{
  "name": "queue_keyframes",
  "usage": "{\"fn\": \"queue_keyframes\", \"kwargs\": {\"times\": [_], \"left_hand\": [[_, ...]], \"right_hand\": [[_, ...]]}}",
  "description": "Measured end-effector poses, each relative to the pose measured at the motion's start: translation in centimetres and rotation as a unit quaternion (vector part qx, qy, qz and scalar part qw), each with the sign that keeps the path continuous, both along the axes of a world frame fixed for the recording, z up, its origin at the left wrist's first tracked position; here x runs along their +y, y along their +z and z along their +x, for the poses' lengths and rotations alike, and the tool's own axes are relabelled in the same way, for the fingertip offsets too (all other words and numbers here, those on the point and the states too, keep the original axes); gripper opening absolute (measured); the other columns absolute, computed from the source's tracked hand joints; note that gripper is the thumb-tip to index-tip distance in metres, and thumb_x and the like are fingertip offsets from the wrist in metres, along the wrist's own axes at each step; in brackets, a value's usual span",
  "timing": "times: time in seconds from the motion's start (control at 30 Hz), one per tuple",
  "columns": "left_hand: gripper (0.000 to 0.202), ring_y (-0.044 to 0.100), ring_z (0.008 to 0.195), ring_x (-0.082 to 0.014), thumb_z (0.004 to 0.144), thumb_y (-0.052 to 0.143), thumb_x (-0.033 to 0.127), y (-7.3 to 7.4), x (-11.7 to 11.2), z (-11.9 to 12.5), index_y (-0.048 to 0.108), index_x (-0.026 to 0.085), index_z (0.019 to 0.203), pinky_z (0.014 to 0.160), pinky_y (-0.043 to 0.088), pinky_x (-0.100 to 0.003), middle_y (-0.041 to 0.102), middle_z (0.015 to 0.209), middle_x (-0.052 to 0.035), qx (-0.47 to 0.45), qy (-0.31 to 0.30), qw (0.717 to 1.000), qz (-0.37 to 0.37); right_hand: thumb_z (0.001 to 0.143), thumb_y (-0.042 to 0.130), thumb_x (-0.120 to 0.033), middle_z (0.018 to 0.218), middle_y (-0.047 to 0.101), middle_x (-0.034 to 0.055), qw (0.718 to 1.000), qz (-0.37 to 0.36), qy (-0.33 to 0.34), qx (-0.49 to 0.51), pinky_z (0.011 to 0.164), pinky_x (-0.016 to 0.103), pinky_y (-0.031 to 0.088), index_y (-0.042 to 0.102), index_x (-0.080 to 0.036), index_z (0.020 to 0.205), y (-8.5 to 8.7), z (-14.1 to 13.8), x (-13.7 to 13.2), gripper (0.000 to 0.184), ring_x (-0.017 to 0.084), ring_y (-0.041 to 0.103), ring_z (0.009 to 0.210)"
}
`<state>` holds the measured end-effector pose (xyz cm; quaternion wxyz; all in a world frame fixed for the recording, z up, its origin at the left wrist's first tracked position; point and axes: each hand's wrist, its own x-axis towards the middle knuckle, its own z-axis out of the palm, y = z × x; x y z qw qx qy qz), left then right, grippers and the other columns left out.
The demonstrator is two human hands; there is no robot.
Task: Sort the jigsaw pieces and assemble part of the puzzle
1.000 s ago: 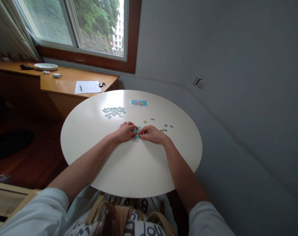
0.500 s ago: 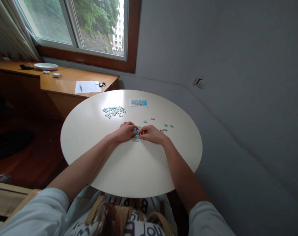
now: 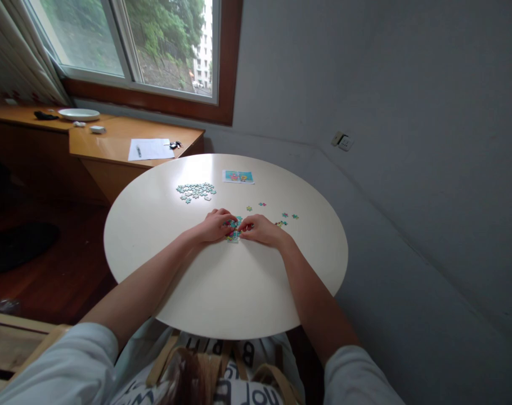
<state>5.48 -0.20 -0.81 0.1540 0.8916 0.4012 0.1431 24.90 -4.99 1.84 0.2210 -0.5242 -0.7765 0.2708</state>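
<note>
Several joined jigsaw pieces form a small colourful jigsaw puzzle (image 3: 233, 238) on the white oval table (image 3: 239, 292), partly hidden by my fingers. My left hand (image 3: 216, 226) lies against its left side, with curled fingers holding it. From the right, my right hand (image 3: 261, 229) comes down with fingers pinched on a small puzzle piece at the puzzle's right part; the piece itself is mostly covered. Just right of that hand lie some loose yellow and green pieces (image 3: 281, 224). Beyond it are a yellow-green piece (image 3: 249, 208) and a pinkish piece (image 3: 262, 204).
A spread of pale blue-green puzzle pieces (image 3: 196, 191) lies at the table's far left. Near the far edge is a colourful picture sheet (image 3: 238, 177). A wooden desk (image 3: 112, 140) behind holds a paper sheet (image 3: 150, 149), keys (image 3: 175, 145) and a white plate (image 3: 79, 114).
</note>
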Motion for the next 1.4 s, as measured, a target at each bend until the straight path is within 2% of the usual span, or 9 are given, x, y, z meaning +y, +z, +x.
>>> {"fn": "queue_keyframes", "kwargs": {"times": [0.3, 0.47, 0.67, 0.87, 1.1, 1.3, 1.4], "left_hand": [[0.035, 0.048, 0.111, -0.0262, 0.082, 0.049, 0.035, -0.08, 0.03, -0.04, 0.063, 0.027, 0.114, 0.102, 0.036, -0.04, 0.055, 0.12, -0.0059, -0.002, 0.0, 1.0, 0.008], [0.036, 0.048, 0.112, -0.0266, 0.082, 0.049, 0.034, -0.02, -0.02, -0.04, 0.063, 0.027, 0.114, 0.102, 0.036, -0.04, 0.055, 0.121, -0.0064, 0.0, 0.0, 1.0, 0.006], [0.037, 0.047, 0.113, -0.0272, 0.083, 0.049, 0.036, 0.03, -0.01, -0.09, 0.063, 0.027, 0.116, 0.103, 0.035, -0.04, 0.054, 0.122, -0.007, 0.003, -0.002, 1.0, 0.002], [0.036, 0.047, 0.113, -0.0272, 0.083, 0.049, 0.037, 0.11, -0.03, -0.08, 0.063, 0.027, 0.115, 0.103, 0.035, -0.04, 0.054, 0.122, -0.0071, 0.006, -0.001, 1.0, 0.002], [0.037, 0.046, 0.113, -0.0275, 0.084, 0.049, 0.036, 0.14, -0.04, 0.01, 0.062, 0.026, 0.117, 0.103, 0.034, -0.041, 0.053, 0.122, -0.0077, 0.009, -0.001, 1.0, 0.0], [0.037, 0.047, 0.112, -0.0274, 0.083, 0.049, 0.034, 0.0, 0.02, 0.04, 0.063, 0.025, 0.116, 0.102, 0.035, -0.04, 0.054, 0.122, -0.0077, 0.007, 0.003, 1.0, 0.001], [0.037, 0.047, 0.112, -0.0275, 0.083, 0.049, 0.035, -0.05, 0.04, -0.02, 0.063, 0.026, 0.116, 0.102, 0.035, -0.041, 0.054, 0.121, -0.0075, 0.004, 0.0, 1.0, 0.003]], "right_hand": [[0.068, 0.069, -0.017, 0.072, 0.062, -0.0003, 0.998, 0.04, -0.005, -0.056, 0.064, 0.022, 0.038, 0.073, -0.02, 0.078, 0.48, -0.28, -0.3, 0.011, 0.01, 0.052, 0.066], [0.069, 0.067, -0.017, 0.066, 0.06, -0.0012, 0.999, 0.022, 0.013, -0.022, 0.062, 0.022, 0.038, 0.072, -0.017, 0.078, 0.09, 0.01, -0.02, 0.01, 0.01, 0.051, 0.063], [0.074, 0.053, -0.012, 0.065, 0.058, -0.0015, 0.998, 0.049, 0.004, 0.045, 0.061, 0.021, 0.038, 0.071, -0.015, 0.077, 0.05, 0.17, 0.23, 0.018, 0.009, 0.049, 0.062], [0.069, 0.052, -0.006, 0.065, 0.062, -0.0007, 0.999, 0.032, 0.018, -0.003, 0.062, 0.022, 0.037, 0.072, -0.016, 0.072, -0.03, 0.27, 0.32, 0.023, 0.009, 0.049, 0.062], [0.071, 0.05, -0.006, 0.066, 0.06, -0.0012, 0.996, 0.071, -0.001, 0.055, 0.064, 0.022, 0.038, 0.072, -0.015, 0.074, -0.12, 0.33, 0.54, 0.024, 0.009, 0.049, 0.064], [0.072, 0.049, -0.007, 0.067, 0.063, -0.0004, 0.999, 0.018, 0.025, 0.018, 0.064, 0.022, 0.037, 0.073, -0.016, 0.073, -0.19, 0.25, 0.48, 0.026, 0.01, 0.051, 0.064], [0.072, 0.049, -0.008, 0.068, 0.062, -0.0005, 0.998, 0.043, -0.002, 0.038, 0.065, 0.022, 0.037, 0.073, -0.016, 0.074, 0.11, 0.33, 0.39, 0.025, 0.01, 0.05, 0.065]]}}
